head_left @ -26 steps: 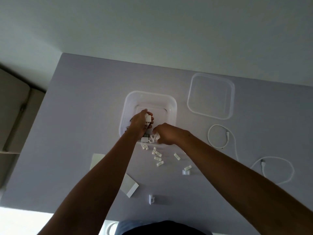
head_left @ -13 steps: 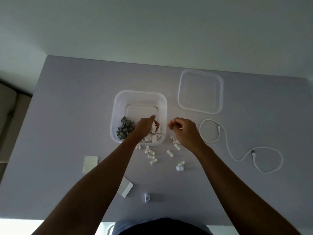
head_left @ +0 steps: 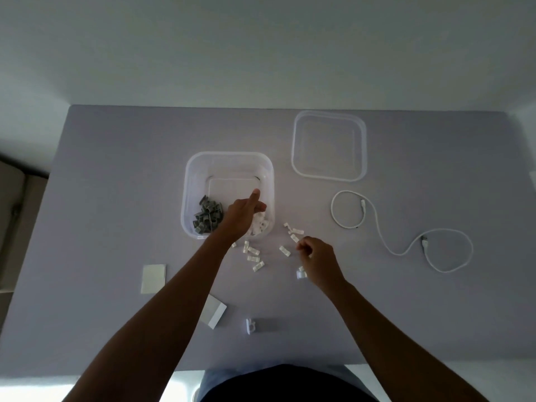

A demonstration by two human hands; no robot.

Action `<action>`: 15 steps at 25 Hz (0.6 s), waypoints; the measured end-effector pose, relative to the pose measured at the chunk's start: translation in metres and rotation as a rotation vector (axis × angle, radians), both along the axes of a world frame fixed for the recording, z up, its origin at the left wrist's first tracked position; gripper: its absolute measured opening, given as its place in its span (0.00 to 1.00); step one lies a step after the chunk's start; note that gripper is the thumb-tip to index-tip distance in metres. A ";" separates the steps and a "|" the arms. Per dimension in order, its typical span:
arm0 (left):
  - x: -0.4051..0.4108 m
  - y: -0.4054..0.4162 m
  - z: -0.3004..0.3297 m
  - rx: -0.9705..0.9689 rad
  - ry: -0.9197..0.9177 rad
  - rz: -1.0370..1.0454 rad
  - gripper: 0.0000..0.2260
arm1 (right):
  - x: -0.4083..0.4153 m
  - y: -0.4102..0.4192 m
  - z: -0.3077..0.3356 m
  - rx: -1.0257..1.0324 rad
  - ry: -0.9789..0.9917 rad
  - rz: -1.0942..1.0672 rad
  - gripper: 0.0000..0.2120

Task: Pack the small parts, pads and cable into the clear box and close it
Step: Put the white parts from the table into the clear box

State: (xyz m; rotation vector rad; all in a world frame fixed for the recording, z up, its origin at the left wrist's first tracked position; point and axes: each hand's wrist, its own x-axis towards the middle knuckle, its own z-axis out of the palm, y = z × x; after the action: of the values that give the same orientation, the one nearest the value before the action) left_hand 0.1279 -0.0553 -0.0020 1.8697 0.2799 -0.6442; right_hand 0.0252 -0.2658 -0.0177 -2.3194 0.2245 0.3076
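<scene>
Clear box [head_left: 229, 166] is sitting open near the middle of the grey table [head_left: 116, 184], with its lid [head_left: 329, 146] lying apart to the upper right. Inside, a heap of dark grey parts [head_left: 207, 217] is resting at the near left corner and some white parts [head_left: 259, 224] are lying at the near right, partly hidden by the left hand [head_left: 242, 211]. That hand is reaching over the box with fingers extended and released; whether anything is under the palm cannot be told. The right hand [head_left: 314, 256] is hovering over the table with fingers curled together, seemingly pinching a small white piece, though this is too small to confirm. Loose white clips [head_left: 253, 258] are lying scattered just in front of the box. A white cable [head_left: 385, 242] is snaking across the table on the right. Two pale pads [head_left: 153, 274] [head_left: 216, 311] are lying nearer the person, the second partly covered by the left forearm.
</scene>
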 end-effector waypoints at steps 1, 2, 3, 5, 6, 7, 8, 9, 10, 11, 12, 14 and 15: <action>-0.003 0.000 0.003 0.034 -0.051 -0.004 0.28 | -0.009 -0.001 -0.004 -0.012 0.028 0.037 0.09; -0.008 -0.002 0.008 0.063 -0.105 -0.007 0.27 | -0.019 -0.002 -0.007 -0.031 0.052 0.079 0.10; -0.014 -0.004 0.013 0.087 -0.172 -0.006 0.25 | -0.029 -0.002 -0.010 -0.057 0.063 0.118 0.11; -0.031 -0.009 0.026 0.137 -0.364 0.013 0.19 | -0.047 -0.003 -0.017 -0.113 0.052 0.170 0.13; -0.040 -0.010 0.032 0.159 -0.481 0.029 0.15 | -0.054 -0.002 -0.020 -0.131 0.044 0.184 0.14; -0.048 -0.010 0.035 0.173 -0.588 0.038 0.11 | -0.058 -0.001 -0.022 -0.144 0.039 0.190 0.15; -0.056 -0.010 0.039 0.181 -0.666 0.033 0.08 | -0.061 0.000 -0.024 -0.153 0.034 0.189 0.16; -0.065 -0.010 0.040 0.190 -0.710 0.012 0.07 | -0.063 0.002 -0.025 -0.163 0.033 0.184 0.16; -0.074 -0.009 0.041 0.207 -0.722 -0.024 0.07 | -0.064 0.004 -0.026 -0.173 0.027 0.178 0.15; -0.084 -0.008 0.040 0.234 -0.700 -0.074 0.07 | -0.065 0.005 -0.027 -0.184 0.016 0.173 0.14; -0.094 -0.008 0.037 0.282 -0.639 -0.142 0.08 | -0.066 0.006 -0.028 -0.194 -0.001 0.168 0.13; -0.115 -0.005 0.024 0.429 -0.423 -0.315 0.11 | -0.068 0.008 -0.030 -0.194 -0.033 0.153 0.11; -0.126 -0.003 0.017 0.511 -0.298 -0.394 0.13 | -0.069 0.008 -0.029 -0.190 -0.046 0.149 0.11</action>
State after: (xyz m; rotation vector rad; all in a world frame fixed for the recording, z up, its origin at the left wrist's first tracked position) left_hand 0.0018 -0.0580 0.0150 2.5138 -0.1412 -0.5753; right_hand -0.0441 -0.2574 -0.0466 -2.5344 0.0597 0.3185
